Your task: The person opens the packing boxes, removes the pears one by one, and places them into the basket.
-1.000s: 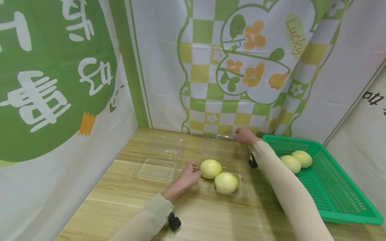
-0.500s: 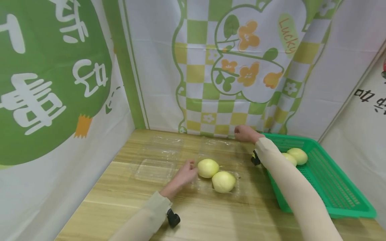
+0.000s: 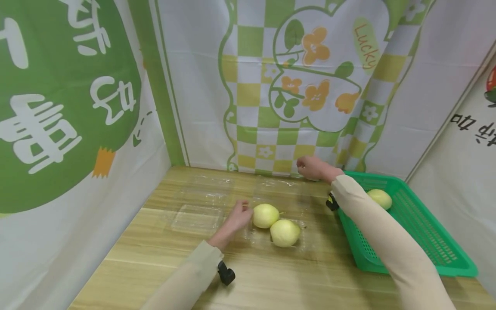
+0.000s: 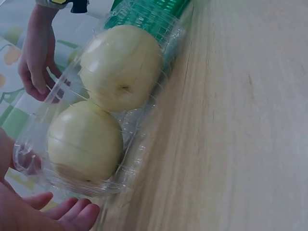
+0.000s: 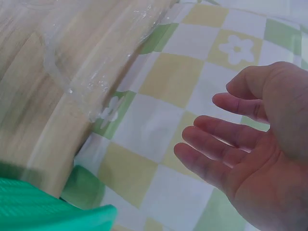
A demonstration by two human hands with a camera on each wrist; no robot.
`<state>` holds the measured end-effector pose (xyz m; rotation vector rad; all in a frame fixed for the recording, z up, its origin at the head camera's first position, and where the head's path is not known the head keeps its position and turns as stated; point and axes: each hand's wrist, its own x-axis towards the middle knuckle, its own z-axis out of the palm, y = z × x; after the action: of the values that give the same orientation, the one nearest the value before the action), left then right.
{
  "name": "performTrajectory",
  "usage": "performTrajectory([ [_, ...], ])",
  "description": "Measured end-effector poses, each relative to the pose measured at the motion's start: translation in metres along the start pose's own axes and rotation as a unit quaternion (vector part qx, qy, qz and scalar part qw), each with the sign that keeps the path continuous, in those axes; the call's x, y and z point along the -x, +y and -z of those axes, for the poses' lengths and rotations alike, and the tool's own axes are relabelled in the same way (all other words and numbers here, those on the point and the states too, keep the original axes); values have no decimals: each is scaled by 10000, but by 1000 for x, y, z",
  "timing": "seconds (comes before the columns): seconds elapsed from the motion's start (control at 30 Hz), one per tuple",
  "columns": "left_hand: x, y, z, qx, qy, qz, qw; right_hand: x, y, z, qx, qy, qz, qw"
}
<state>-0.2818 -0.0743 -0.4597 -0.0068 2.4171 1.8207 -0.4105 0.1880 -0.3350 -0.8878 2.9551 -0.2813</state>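
Note:
Two pale yellow pears, a left one (image 3: 265, 215) and a right one (image 3: 285, 233), sit in a clear plastic clamshell box (image 4: 163, 72) on the table. Its transparent lid (image 3: 277, 189) lies folded back toward the curtain. My left hand (image 3: 239, 215) is at the box's left end, close beside the left pear. Its fingers (image 4: 77, 214) are loosely extended around that end in the left wrist view. Beyond the lid's back right corner, my right hand (image 5: 260, 149) is raised in front of the checkered curtain, fingers spread and slightly bent, with nothing in them.
Another clear clamshell box (image 3: 198, 217) lies opened out on the wooden table (image 3: 131, 267) to the left. At the right stands a green basket (image 3: 422, 224) with a pear (image 3: 379, 199) showing past my right sleeve. The checkered curtain (image 3: 267, 142) hangs behind the table.
My right hand has drawn back from the lid's far edge and lifted slightly, its fingers loosening. The left hand stays by the box. The view has shifted a little to the right.

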Motion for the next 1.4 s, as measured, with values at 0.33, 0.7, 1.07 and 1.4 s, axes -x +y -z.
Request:
performTrajectory([
  [0.33, -10, -3, -4, 399, 95, 177, 9990, 10, -19, 0, 657, 144, 866, 9940],
  [0.7, -31, -7, -18, 1260, 417, 109, 9911, 29, -42, 4, 555, 181, 919, 9941],
  [1.07, -42, -10, -12, 1202, 632, 184, 9906, 37, -80, -10, 968, -84, 1450, 9846],
  [1.4, -38, -12, -15, 522, 747, -238, 9956, 30, -111, -46, 1145, -627, 1493, 9801],
])
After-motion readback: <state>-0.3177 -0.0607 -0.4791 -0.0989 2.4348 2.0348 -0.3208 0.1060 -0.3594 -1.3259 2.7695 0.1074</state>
